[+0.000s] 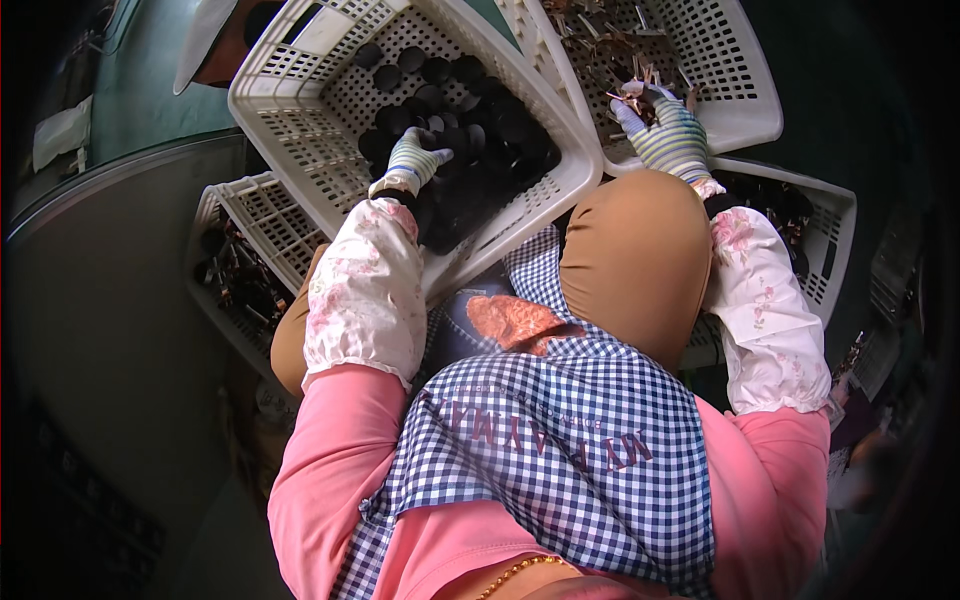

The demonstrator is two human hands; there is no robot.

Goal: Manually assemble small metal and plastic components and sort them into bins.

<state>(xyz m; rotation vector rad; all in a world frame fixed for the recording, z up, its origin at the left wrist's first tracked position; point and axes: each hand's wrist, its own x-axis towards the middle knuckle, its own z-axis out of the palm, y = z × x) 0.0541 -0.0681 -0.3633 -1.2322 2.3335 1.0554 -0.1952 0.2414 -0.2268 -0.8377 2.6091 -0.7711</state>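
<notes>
My left hand, in a striped knit glove, reaches into a white perforated basket. Its fingers are bent around a black round cap at the edge of a heap of black round caps; the fingertips are partly hidden. In a second white basket to the right, my right hand wears the same kind of glove. Thumb and fingers close around a small bunch of copper-coloured metal pieces with thin prongs. More such metal pieces lie loosely beyond that hand.
A lower white basket at the left holds dark and coppery parts. Another basket with dark parts stands at the right, behind my forearm. My bent knee rises between the arms. A dark rail runs along the left.
</notes>
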